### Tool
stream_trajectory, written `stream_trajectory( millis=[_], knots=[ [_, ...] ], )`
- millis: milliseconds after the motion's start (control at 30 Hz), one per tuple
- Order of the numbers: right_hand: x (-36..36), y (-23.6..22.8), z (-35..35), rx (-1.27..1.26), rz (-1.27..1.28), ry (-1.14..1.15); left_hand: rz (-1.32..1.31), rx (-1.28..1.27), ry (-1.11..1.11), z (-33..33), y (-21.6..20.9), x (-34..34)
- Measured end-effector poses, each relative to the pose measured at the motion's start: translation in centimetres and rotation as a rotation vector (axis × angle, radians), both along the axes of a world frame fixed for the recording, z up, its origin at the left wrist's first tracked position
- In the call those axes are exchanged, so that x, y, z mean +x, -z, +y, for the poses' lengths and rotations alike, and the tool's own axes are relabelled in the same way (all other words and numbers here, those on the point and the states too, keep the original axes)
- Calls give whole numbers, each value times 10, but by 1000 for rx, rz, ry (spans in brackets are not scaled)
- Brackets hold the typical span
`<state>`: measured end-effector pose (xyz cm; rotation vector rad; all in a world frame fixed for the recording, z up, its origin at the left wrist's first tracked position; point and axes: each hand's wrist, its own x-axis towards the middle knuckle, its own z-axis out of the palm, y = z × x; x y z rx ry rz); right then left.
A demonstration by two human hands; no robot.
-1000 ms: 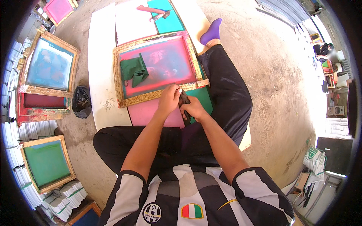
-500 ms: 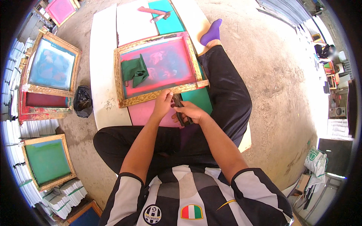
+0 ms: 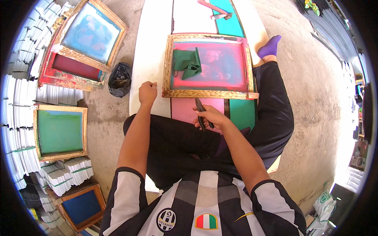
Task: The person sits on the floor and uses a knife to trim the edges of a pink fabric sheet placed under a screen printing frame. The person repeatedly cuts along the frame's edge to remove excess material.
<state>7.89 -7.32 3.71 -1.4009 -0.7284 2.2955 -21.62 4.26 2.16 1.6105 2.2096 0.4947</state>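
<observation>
My right hand (image 3: 211,117) grips dark pliers (image 3: 200,105) by their handles, over my lap in front of the wooden frame. The jaws point up toward the frame's near edge. To the left, my left hand (image 3: 148,93) is closed over the white table surface, its fingertips pinched together; what they hold, if anything, is too small to make out. The wooden-edged screen frame (image 3: 208,94) lies flat on the table, its mesh stained pink and blue. A crumpled dark green cloth (image 3: 188,63) rests on the mesh at the left.
Pink (image 3: 189,112) and green (image 3: 242,114) panels show on the table. A red-handled tool (image 3: 212,7) and a cutter (image 3: 221,16) lie at the far end. A black plastic bag (image 3: 120,80), a green screen frame (image 3: 60,131) and white paper stacks (image 3: 65,173) are on the floor at left.
My left hand has moved from beside the pliers out to the left, over the white table surface. The right hand still holds the pliers. My view has turned left.
</observation>
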Motion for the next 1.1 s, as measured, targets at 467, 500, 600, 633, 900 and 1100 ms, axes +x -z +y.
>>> stream_trajectory(
  millis=[467, 500, 600, 633, 900, 1100],
  knots=[
    [104, 37, -6, 337, -801, 1, 179, 254, 362, -7, 7, 48],
    [111, 19, -6, 278, -860, -5, 153, 295, 456, -12, 7, 62],
    [139, 20, -10, 226, -998, -5, 120, 421, 760, -24, 13, 110],
    [146, 31, -11, 227, -1033, -6, 108, 406, 791, -30, 12, 127],
    [143, 31, -5, 204, -1030, 23, 30, 293, 830, -56, 29, 175],
    [133, 14, 2, 222, -1120, 4, 0, 299, 825, -56, 32, 171]
  ],
)
